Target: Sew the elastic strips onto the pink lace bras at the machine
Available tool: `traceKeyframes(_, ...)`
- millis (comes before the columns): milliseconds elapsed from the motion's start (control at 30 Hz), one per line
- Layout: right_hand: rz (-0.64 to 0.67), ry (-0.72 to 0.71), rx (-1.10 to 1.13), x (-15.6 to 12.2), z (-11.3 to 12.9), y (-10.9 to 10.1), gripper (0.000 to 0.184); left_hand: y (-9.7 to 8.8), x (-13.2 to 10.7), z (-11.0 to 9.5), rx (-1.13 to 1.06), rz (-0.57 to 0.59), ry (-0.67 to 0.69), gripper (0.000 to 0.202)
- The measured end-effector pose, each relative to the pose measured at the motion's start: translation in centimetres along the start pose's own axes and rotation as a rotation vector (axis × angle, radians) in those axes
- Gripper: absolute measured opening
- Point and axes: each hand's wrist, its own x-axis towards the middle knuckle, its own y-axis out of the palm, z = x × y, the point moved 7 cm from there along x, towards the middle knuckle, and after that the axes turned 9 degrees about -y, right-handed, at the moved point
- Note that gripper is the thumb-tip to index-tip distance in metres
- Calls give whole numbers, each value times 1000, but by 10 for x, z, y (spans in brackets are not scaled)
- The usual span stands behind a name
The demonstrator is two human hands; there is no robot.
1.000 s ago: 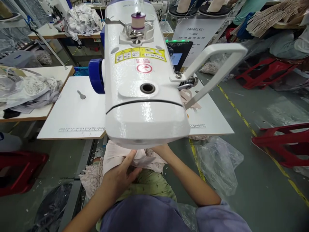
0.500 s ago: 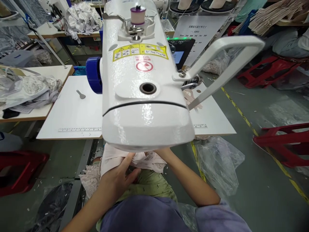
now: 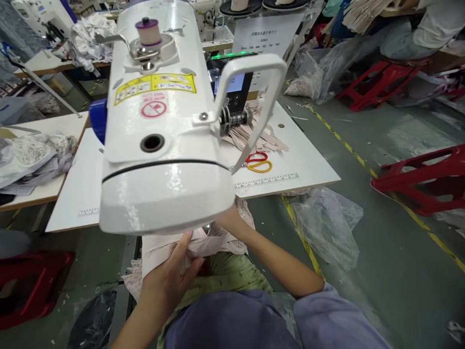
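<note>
A white sewing machine head (image 3: 160, 145) fills the middle of the view. Below its near end my left hand (image 3: 170, 276) is closed on a pale pink fabric piece with lace edging (image 3: 160, 249), thumb pressed on top. My right forearm reaches up under the machine; only the wrist of my right hand (image 3: 228, 224) shows, its fingers hidden beneath the machine against the same fabric. The fabric drapes over my lap, which is covered in green cloth (image 3: 221, 276).
The white table (image 3: 290, 160) carries red-and-yellow scissors (image 3: 257, 162) and beige strips (image 3: 254, 138). A control panel (image 3: 232, 89) glows behind. Fabric piles lie on the left table (image 3: 29, 155). Red stools (image 3: 421, 179) and a plastic bag (image 3: 327, 223) stand on the floor right.
The view has swung right, so the machine now sits left of centre and the scissors and strips show. My hands stay on the pink fabric under the machine.
</note>
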Motion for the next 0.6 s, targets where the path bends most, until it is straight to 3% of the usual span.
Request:
traceKeyframes(133,-150,0,64,-9,-4,-12,17,-3,-2,-8,69,5,29,61)
traceKeyframes(600,-103,53,205,-29,-12,-15,11,-2,-5,-19,240,-52,170,61)
